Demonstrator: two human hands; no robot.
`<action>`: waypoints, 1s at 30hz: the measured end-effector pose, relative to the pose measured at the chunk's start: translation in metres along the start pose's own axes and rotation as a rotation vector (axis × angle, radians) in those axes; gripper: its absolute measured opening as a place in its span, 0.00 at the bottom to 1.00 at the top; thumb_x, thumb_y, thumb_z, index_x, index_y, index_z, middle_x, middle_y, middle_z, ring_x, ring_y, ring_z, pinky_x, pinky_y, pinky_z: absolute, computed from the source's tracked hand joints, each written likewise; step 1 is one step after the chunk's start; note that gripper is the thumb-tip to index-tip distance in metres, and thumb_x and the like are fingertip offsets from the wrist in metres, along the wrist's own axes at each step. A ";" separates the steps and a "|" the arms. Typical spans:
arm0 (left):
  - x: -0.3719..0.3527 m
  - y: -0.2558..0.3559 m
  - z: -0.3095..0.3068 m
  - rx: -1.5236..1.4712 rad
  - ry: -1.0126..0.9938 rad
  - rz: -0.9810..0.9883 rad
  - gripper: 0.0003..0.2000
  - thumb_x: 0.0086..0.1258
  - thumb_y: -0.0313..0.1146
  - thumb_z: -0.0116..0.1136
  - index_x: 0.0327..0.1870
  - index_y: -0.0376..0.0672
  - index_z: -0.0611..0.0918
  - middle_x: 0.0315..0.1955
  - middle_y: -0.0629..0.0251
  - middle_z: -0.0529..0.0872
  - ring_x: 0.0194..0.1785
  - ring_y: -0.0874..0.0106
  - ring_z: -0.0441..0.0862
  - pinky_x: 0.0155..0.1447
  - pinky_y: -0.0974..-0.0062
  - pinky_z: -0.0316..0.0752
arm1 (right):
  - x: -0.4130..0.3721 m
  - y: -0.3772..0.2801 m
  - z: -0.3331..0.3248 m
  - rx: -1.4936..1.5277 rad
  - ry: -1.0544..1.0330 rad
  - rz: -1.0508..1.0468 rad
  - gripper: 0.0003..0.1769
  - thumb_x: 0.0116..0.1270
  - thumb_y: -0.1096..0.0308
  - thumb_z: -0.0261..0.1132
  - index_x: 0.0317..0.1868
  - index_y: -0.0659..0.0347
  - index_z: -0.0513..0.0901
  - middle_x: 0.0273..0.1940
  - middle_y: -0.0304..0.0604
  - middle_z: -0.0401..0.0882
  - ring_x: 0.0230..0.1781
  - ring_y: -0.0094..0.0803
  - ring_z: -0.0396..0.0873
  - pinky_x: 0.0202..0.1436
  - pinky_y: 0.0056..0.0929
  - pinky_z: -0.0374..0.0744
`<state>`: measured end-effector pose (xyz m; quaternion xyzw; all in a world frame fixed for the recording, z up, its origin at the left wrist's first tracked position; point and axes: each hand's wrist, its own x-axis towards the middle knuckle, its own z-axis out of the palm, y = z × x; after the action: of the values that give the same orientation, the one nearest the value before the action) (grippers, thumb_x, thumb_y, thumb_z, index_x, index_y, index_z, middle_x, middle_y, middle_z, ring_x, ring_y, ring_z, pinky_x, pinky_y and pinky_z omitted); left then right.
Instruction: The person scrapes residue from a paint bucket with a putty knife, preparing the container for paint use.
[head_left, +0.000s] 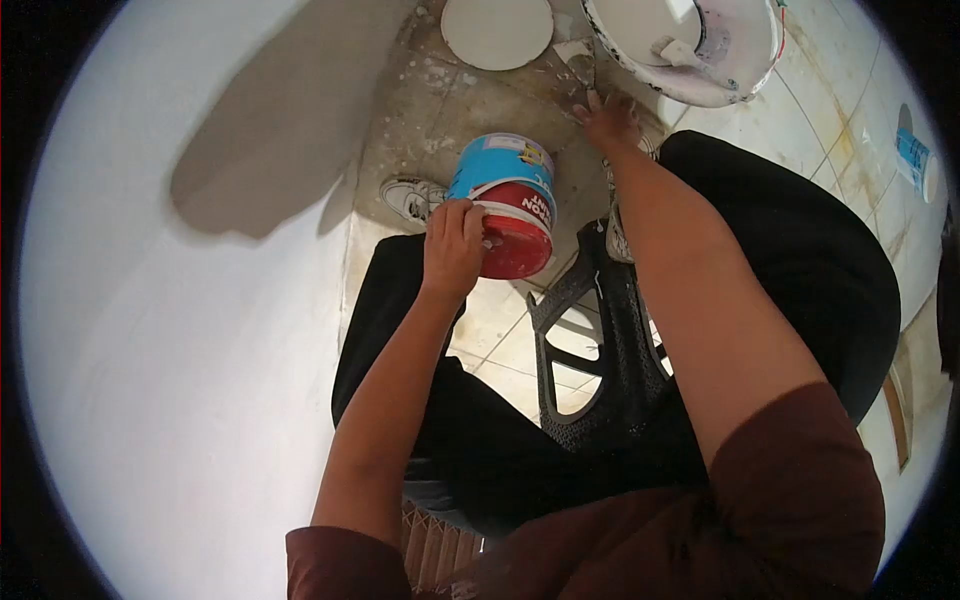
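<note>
My left hand [455, 250] grips the edge of a small blue and red paint bucket [512, 200] between my legs. The bucket is tilted, and its red end faces me. My right hand [612, 122] reaches down to the floor, fingers stretched out beside the handle end of a putty knife [576, 60]. Whether the fingertips touch that handle is hard to see. Just beyond sits a large white bucket [740, 85] with a pale inside, a scraper or brush [678, 50] resting in it. Next to it is a round white lid or tub top [497, 30].
A white wall [180, 380] runs along my left, close to my arm. Under me is a black plastic stool [625, 350]. A blue and white cup [914, 160] lies on the tiled floor [800, 130] at the right. Paint spots mark the floor ahead.
</note>
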<state>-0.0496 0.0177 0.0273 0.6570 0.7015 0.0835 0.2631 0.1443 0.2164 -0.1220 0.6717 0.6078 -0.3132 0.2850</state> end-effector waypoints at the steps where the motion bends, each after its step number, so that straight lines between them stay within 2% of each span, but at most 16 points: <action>1: -0.001 -0.002 0.001 0.008 0.002 0.006 0.26 0.46 0.28 0.69 0.49 0.40 0.74 0.47 0.57 0.75 0.53 0.55 0.74 0.59 0.57 0.70 | 0.014 0.004 0.012 -0.022 0.022 -0.033 0.39 0.68 0.44 0.58 0.73 0.55 0.61 0.72 0.56 0.58 0.73 0.48 0.59 0.70 0.55 0.63; 3: -0.004 -0.004 0.001 0.019 -0.004 0.000 0.26 0.46 0.28 0.69 0.49 0.40 0.74 0.47 0.57 0.75 0.53 0.55 0.73 0.59 0.58 0.70 | 0.047 0.017 0.043 -0.064 0.064 -0.106 0.44 0.64 0.44 0.64 0.71 0.63 0.60 0.67 0.61 0.65 0.68 0.55 0.65 0.69 0.50 0.65; 5: -0.001 0.000 -0.003 0.014 -0.013 -0.017 0.26 0.46 0.28 0.69 0.49 0.40 0.74 0.47 0.56 0.75 0.53 0.55 0.73 0.59 0.59 0.70 | 0.056 0.025 0.045 -0.055 0.010 -0.246 0.45 0.64 0.46 0.64 0.72 0.64 0.58 0.65 0.61 0.68 0.67 0.54 0.67 0.68 0.47 0.67; 8: 0.007 0.008 -0.017 -0.072 -0.100 -0.081 0.25 0.48 0.28 0.69 0.50 0.39 0.74 0.49 0.55 0.75 0.54 0.55 0.73 0.60 0.59 0.71 | 0.056 0.047 0.047 0.095 -0.028 -0.443 0.45 0.64 0.44 0.63 0.72 0.65 0.59 0.64 0.61 0.71 0.64 0.54 0.71 0.66 0.44 0.70; 10: 0.010 0.004 -0.021 -0.055 -0.123 -0.066 0.24 0.50 0.28 0.68 0.50 0.39 0.74 0.49 0.55 0.75 0.55 0.55 0.73 0.60 0.61 0.72 | 0.039 0.045 0.021 0.175 -0.089 -0.476 0.44 0.63 0.38 0.60 0.68 0.66 0.66 0.62 0.62 0.73 0.62 0.54 0.73 0.64 0.43 0.72; 12: 0.007 0.002 -0.017 0.019 -0.098 -0.050 0.22 0.52 0.27 0.66 0.50 0.40 0.74 0.48 0.55 0.75 0.56 0.56 0.73 0.60 0.62 0.73 | -0.011 0.030 -0.028 0.190 -0.195 -0.411 0.46 0.61 0.31 0.58 0.61 0.67 0.75 0.58 0.63 0.76 0.59 0.54 0.75 0.61 0.43 0.73; 15: 0.004 -0.002 -0.008 0.158 -0.014 -0.028 0.19 0.55 0.27 0.63 0.48 0.40 0.74 0.47 0.56 0.75 0.55 0.56 0.73 0.58 0.63 0.74 | -0.036 0.010 -0.068 0.071 -0.423 -0.510 0.55 0.55 0.19 0.51 0.48 0.73 0.84 0.51 0.65 0.81 0.57 0.55 0.77 0.62 0.43 0.73; 18: 0.006 0.004 -0.010 0.161 0.009 -0.053 0.15 0.59 0.26 0.58 0.47 0.40 0.74 0.45 0.56 0.75 0.54 0.57 0.74 0.57 0.64 0.76 | -0.055 -0.020 -0.095 -0.147 -0.333 -0.679 0.56 0.54 0.18 0.51 0.40 0.75 0.86 0.42 0.65 0.83 0.49 0.56 0.82 0.55 0.46 0.76; 21: 0.005 0.006 -0.016 0.150 -0.027 -0.054 0.12 0.61 0.26 0.55 0.47 0.40 0.74 0.45 0.56 0.75 0.54 0.58 0.73 0.57 0.64 0.76 | -0.057 -0.032 -0.091 -0.150 -0.323 -0.769 0.55 0.53 0.18 0.51 0.36 0.75 0.86 0.39 0.66 0.83 0.45 0.57 0.82 0.52 0.46 0.78; 24: 0.003 0.007 -0.013 0.155 -0.014 -0.052 0.12 0.62 0.26 0.54 0.46 0.39 0.74 0.45 0.56 0.75 0.55 0.58 0.73 0.57 0.64 0.76 | -0.055 -0.035 -0.085 -0.204 -0.382 -0.802 0.56 0.53 0.17 0.51 0.36 0.75 0.86 0.40 0.66 0.83 0.44 0.58 0.82 0.54 0.47 0.77; 27: 0.004 0.004 -0.010 0.152 -0.011 -0.042 0.11 0.62 0.25 0.54 0.46 0.38 0.74 0.45 0.55 0.74 0.55 0.57 0.73 0.57 0.64 0.76 | -0.054 -0.044 -0.079 -0.321 -0.343 -0.840 0.55 0.54 0.18 0.51 0.35 0.75 0.86 0.41 0.67 0.83 0.46 0.58 0.82 0.55 0.47 0.77; 30: 0.006 0.000 -0.007 0.151 -0.029 -0.031 0.12 0.61 0.24 0.53 0.46 0.37 0.73 0.45 0.53 0.74 0.54 0.56 0.73 0.58 0.64 0.75 | -0.054 -0.046 -0.082 -0.266 -0.272 -0.863 0.54 0.55 0.20 0.52 0.32 0.77 0.85 0.36 0.68 0.82 0.42 0.56 0.82 0.50 0.49 0.77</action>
<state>-0.0529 0.0254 0.0322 0.6653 0.7119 0.0166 0.2243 0.1011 0.2493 -0.0283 0.2682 0.8235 -0.4077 0.2894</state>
